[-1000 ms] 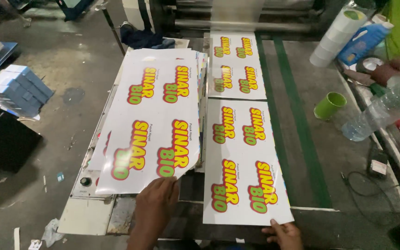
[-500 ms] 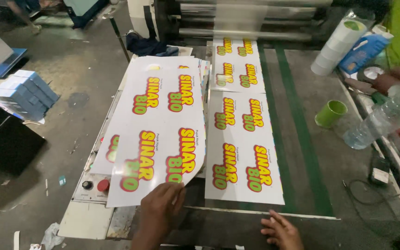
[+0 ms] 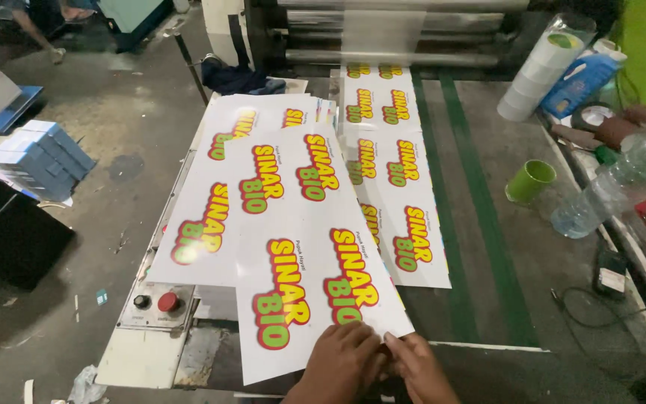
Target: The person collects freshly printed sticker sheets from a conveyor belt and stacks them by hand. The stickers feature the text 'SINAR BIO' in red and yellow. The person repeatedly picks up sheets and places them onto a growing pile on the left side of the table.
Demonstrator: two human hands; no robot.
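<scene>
Two hands, left hand (image 3: pixel 345 359) and right hand (image 3: pixel 418 368), grip the lengthwise printed sheet's (image 3: pixel 304 247) near edge.

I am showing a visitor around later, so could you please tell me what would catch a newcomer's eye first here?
First, the big white printed sheet with red, yellow and green lettering, lying slantwise across the middle, with both hands, left and right, at its near edge. Behind it, to the left, lies a stack of like sheets, and to the right a printed strip runs back to the machine's rollers. A green cup stands further right.
</scene>
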